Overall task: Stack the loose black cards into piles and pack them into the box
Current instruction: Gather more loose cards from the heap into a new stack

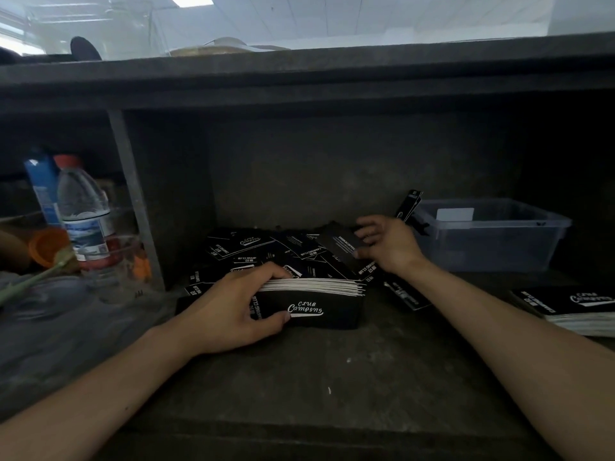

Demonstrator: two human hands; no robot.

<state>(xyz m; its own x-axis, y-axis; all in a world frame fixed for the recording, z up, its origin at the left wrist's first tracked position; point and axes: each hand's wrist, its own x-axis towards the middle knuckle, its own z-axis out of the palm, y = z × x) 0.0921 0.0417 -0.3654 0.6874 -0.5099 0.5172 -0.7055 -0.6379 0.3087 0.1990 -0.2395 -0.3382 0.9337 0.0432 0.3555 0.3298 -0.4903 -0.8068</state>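
L grip (233,307) clamped on card stack (319,306): thumb on the logo face, fingers curled over the white edges. Stack sits on tabletop (332,377), center, just in front of loose cards (253,244). R grip (389,244) pinches single card (339,242) btwn thumb and fingers, above the loose heap's right side. Clear box (492,241) on the right, just beyond R grip, not touching; white card (455,214) inside, contents otherwise unclear. One black card (408,206) leans on box's left corner. Second stack (575,306) at far right of tabletop. Water bottle (83,214) and orange cup (46,247) in left compartment.
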